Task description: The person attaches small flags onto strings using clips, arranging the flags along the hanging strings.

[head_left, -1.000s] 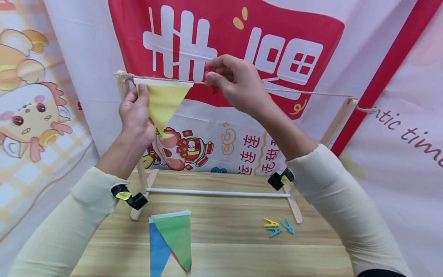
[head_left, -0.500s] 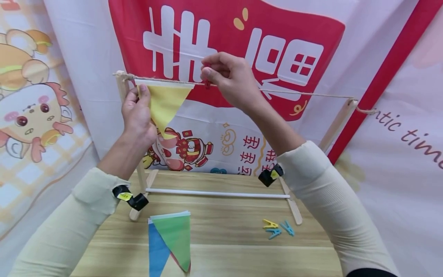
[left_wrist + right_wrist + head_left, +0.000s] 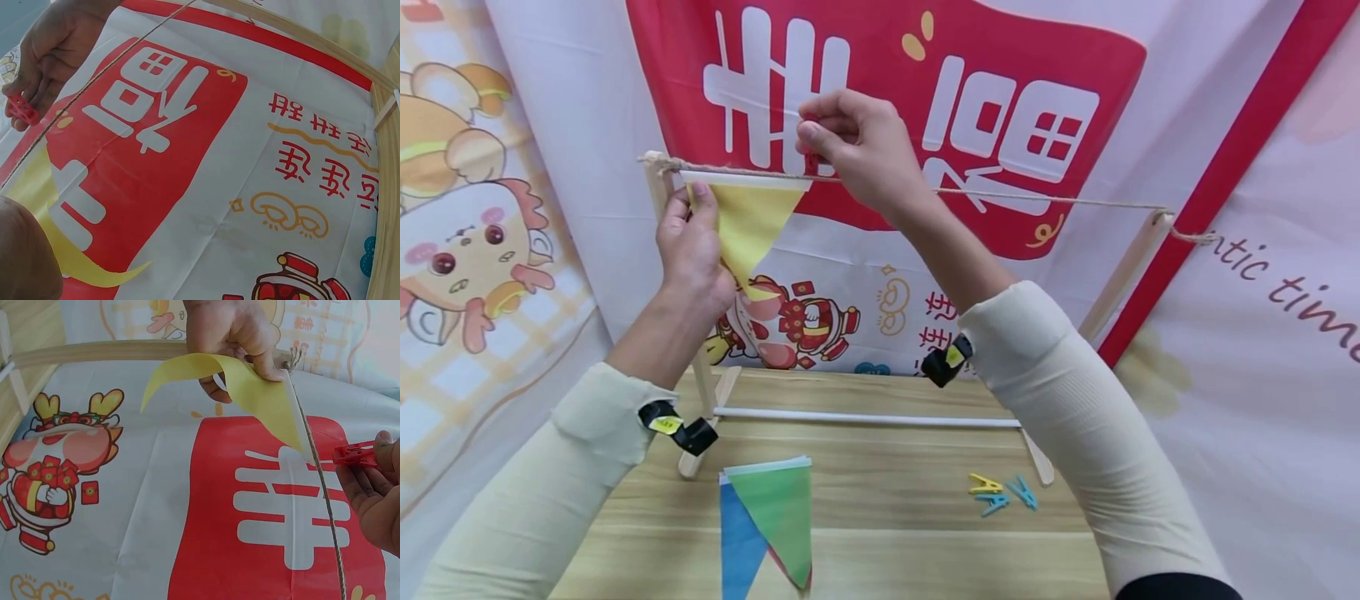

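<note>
Near the left post, my left hand (image 3: 692, 246) pinches a yellow triangular pennant (image 3: 751, 221) by the left end of its white top edge. That edge lies along a twine line (image 3: 1037, 197) stretched between two wooden posts. My right hand (image 3: 872, 150) pinches a red clothespin (image 3: 355, 455) just above the line, close to the pennant's right corner. In the right wrist view the clothespin points toward the twine with a small gap between them. The pennant's tip curls freely below the left hand.
A green pennant (image 3: 782, 508) overlaps a blue pennant (image 3: 739, 533) on the wooden table (image 3: 887, 558). One yellow clothespin (image 3: 985, 484) and two blue clothespins (image 3: 1022, 492) lie at the right. A white rod (image 3: 865, 417) joins the stand's feet. A printed cloth (image 3: 1000, 42) hangs behind.
My right hand has moved left along the line and slightly up, carrying the red clothespin toward the yellow pennant's right corner. The left hand stays at the pennant's left end.
</note>
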Available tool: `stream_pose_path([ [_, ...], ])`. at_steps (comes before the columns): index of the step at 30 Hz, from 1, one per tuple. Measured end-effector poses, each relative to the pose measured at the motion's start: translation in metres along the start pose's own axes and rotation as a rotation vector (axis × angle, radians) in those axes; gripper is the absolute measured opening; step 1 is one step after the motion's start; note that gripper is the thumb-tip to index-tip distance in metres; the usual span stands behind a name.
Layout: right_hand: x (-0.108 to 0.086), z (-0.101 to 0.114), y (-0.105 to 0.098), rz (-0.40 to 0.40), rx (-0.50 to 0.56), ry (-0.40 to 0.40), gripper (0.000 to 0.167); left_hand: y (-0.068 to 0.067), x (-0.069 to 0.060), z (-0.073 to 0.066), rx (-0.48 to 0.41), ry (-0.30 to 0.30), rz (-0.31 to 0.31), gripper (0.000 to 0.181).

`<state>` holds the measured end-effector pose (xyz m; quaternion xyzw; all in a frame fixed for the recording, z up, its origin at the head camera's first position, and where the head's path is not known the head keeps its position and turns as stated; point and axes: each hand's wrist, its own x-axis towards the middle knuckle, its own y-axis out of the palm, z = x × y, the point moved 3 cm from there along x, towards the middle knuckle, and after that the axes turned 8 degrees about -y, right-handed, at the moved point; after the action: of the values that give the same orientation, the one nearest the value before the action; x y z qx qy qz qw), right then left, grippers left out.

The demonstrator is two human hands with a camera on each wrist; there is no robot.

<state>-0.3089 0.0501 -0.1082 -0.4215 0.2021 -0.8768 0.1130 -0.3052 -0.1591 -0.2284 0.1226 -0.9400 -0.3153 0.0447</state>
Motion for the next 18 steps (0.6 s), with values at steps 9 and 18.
stream_pose_path([
  [9, 0.015, 0.004, 0.019, 0.006, 0.049, 0.056, 0.030, 0.000, 0.000, -0.002, -0.011, 0.006, 0.010, 0.043],
  [18, 0.023, 0.005, 0.032, -0.019, 0.138, 0.147, 0.025, 0.000, 0.000, -0.002, -0.021, -0.007, 0.030, 0.043],
])
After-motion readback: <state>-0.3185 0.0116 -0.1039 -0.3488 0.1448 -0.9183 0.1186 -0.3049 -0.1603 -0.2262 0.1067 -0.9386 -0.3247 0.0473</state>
